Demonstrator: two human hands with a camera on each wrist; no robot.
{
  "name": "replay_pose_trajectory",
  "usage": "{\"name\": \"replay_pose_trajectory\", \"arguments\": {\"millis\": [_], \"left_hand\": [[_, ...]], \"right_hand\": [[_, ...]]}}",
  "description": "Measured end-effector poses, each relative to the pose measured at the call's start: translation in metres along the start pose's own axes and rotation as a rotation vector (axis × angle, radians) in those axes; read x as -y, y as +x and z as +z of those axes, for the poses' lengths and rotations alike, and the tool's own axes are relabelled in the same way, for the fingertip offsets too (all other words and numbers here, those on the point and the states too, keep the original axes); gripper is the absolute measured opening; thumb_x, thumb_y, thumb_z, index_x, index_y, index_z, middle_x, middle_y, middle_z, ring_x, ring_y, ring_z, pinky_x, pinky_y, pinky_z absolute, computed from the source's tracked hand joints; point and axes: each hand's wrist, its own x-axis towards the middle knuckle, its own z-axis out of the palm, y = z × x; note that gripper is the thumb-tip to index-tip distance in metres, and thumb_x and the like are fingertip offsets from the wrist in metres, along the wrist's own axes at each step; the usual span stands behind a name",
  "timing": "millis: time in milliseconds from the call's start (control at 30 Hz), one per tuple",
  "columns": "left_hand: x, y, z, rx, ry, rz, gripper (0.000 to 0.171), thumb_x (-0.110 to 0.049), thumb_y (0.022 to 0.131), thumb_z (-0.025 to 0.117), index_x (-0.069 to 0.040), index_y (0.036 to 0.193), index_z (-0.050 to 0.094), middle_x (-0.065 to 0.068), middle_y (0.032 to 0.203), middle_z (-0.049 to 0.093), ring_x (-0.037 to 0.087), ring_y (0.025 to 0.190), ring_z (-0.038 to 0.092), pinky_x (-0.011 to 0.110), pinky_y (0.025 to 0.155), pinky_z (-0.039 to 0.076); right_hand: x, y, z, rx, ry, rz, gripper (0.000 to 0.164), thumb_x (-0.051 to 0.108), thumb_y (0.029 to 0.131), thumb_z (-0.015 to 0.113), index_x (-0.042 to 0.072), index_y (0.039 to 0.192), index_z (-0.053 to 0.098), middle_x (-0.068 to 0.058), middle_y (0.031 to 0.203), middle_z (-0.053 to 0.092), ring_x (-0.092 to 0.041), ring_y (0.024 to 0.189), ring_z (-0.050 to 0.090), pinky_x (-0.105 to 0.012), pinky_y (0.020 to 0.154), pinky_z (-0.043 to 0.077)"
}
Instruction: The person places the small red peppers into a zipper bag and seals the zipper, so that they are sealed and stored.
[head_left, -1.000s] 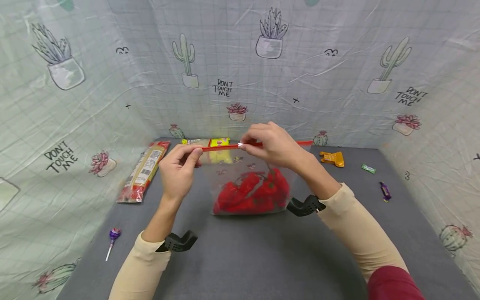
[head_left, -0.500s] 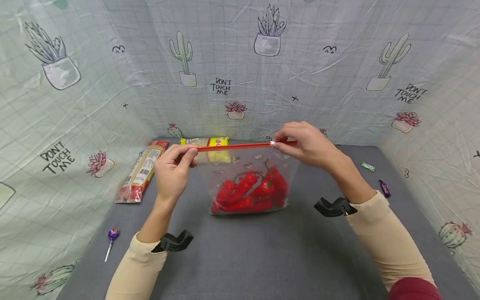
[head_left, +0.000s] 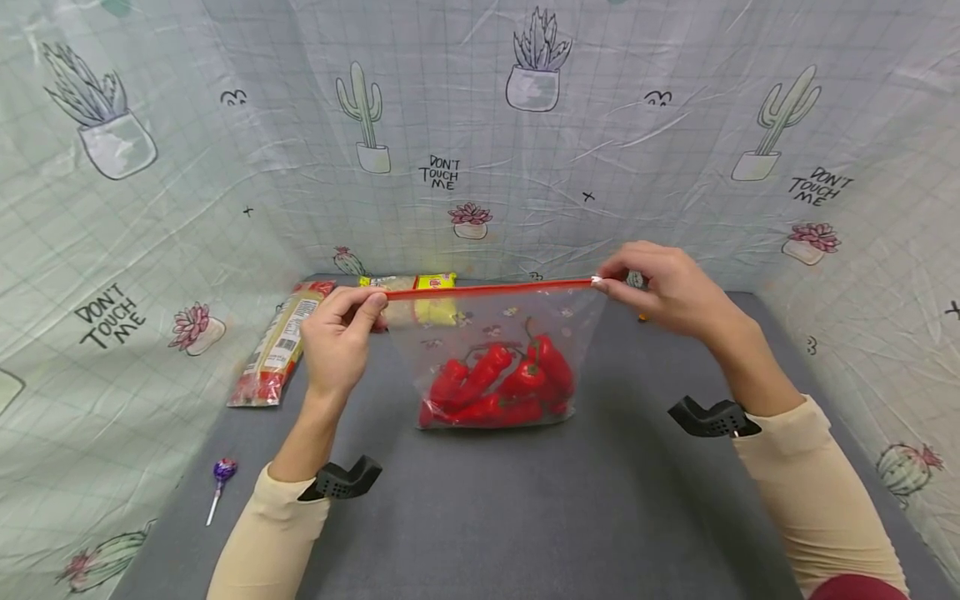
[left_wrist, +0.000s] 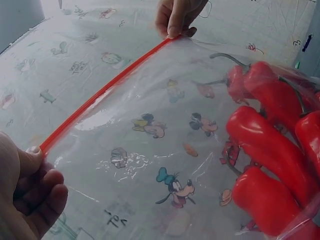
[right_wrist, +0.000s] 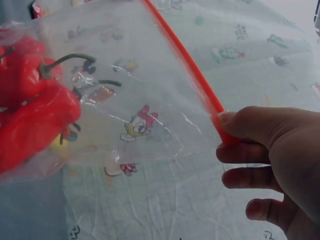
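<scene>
A clear zipper bag point(head_left: 487, 321) with printed cartoon figures and a red zip strip point(head_left: 487, 289) stands upright on the grey table. Several red peppers point(head_left: 487, 375) with green stems lie in its bottom. My left hand point(head_left: 337, 342) pinches the left end of the strip between thumb and forefinger. At the strip's right end, my right hand point(head_left: 671, 287) pinches the corner, where a small white slider point(head_left: 597, 282) shows at the fingertips. In the right wrist view, the thumb and forefinger of the right hand point(right_wrist: 270, 150) hold the strip's end, the other fingers loosely bent.
A long red-and-yellow packet point(head_left: 281, 346) lies at the left, and a yellow packet point(head_left: 437, 310) is behind the bag. A purple lollipop point(head_left: 222, 483) rests near the left edge. Printed cloth point(head_left: 480, 125) walls the back and sides.
My right hand has slid rightward along the red strip with the white slider, from about its middle to the right end. My left hand keeps its pinch and has barely shifted left.
</scene>
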Motion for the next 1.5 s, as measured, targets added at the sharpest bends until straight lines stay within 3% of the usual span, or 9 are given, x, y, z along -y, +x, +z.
{"name": "replay_pose_trajectory", "arguments": {"millis": [167,267,400,633,800,1000,1133,1300,1500], "left_hand": [[-0.012,0.011,0.008,0.066,-0.044,-0.048,0.016,-0.005,0.087,0.064,0.010,0.091,0.068,0.023,0.078,0.059,0.023,0.056,0.061,0.026,0.053,0.055],[-0.010,0.019,0.015,0.111,-0.094,-0.071,0.018,-0.005,0.088,0.063,0.012,0.095,0.066,0.024,0.083,0.060,0.025,0.061,0.065,0.030,0.057,0.057],[-0.004,0.030,0.026,0.147,-0.151,-0.083,0.020,-0.005,0.089,0.062,0.013,0.098,0.065,0.023,0.089,0.061,0.030,0.074,0.069,0.035,0.068,0.058],[0.007,0.030,0.033,0.241,-0.122,-0.074,0.019,-0.004,0.089,0.060,0.011,0.101,0.064,0.026,0.094,0.061,0.036,0.084,0.068,0.037,0.074,0.057],[0.020,0.007,0.020,0.321,-0.054,-0.008,0.013,-0.003,0.087,0.063,0.006,0.096,0.068,0.017,0.091,0.065,0.033,0.080,0.069,0.033,0.071,0.058],[0.016,-0.031,-0.007,0.458,0.055,0.239,0.017,0.009,0.078,0.069,-0.003,0.090,0.070,0.008,0.088,0.068,0.016,0.074,0.065,0.017,0.067,0.053],[0.035,-0.062,-0.021,0.576,0.083,0.356,0.028,0.006,0.072,0.074,-0.013,0.093,0.071,-0.002,0.090,0.066,0.005,0.077,0.058,0.011,0.066,0.045],[0.048,-0.101,-0.029,0.713,0.056,0.374,0.030,0.004,0.073,0.075,-0.014,0.096,0.071,-0.005,0.091,0.064,0.005,0.080,0.059,0.011,0.070,0.048],[0.061,-0.131,-0.034,0.876,0.093,0.358,0.023,-0.006,0.081,0.072,-0.021,0.098,0.071,-0.011,0.092,0.064,-0.001,0.083,0.060,0.009,0.075,0.047]], "right_hand": [[-0.009,0.000,-0.001,-0.014,0.000,0.050,0.010,0.011,0.083,0.071,0.016,0.091,0.067,0.010,0.079,0.059,0.003,0.067,0.048,-0.014,0.056,0.040],[-0.017,0.001,0.001,-0.052,0.027,0.100,0.007,0.011,0.083,0.071,0.013,0.089,0.068,0.007,0.075,0.061,0.000,0.059,0.052,-0.012,0.054,0.043],[-0.028,0.002,0.004,-0.113,0.085,0.183,0.007,0.012,0.084,0.070,0.010,0.090,0.068,0.000,0.077,0.066,-0.002,0.062,0.062,-0.007,0.058,0.048],[-0.035,-0.011,0.009,-0.123,0.002,0.276,0.011,0.020,0.084,0.071,0.012,0.092,0.070,-0.001,0.080,0.071,0.017,0.066,0.056,-0.002,0.060,0.044],[-0.028,-0.034,0.014,-0.074,-0.021,0.181,0.010,0.015,0.080,0.074,0.017,0.090,0.071,0.006,0.079,0.069,0.013,0.066,0.057,-0.005,0.058,0.046],[-0.006,-0.071,0.020,-0.026,0.103,-0.007,0.028,-0.002,0.072,0.076,0.018,0.090,0.070,0.010,0.084,0.067,0.008,0.074,0.060,-0.010,0.065,0.050],[0.006,-0.103,0.033,0.019,0.211,-0.090,0.032,-0.004,0.069,0.077,0.017,0.092,0.068,0.006,0.088,0.066,0.002,0.076,0.061,-0.013,0.066,0.053],[0.011,-0.139,0.059,0.037,0.330,-0.148,0.032,-0.002,0.070,0.078,0.017,0.094,0.067,0.002,0.088,0.065,-0.003,0.076,0.061,-0.013,0.065,0.052],[0.016,-0.173,0.089,0.112,0.375,-0.049,0.034,-0.005,0.067,0.079,0.017,0.090,0.067,0.003,0.090,0.065,-0.003,0.079,0.059,-0.013,0.064,0.048]]}}
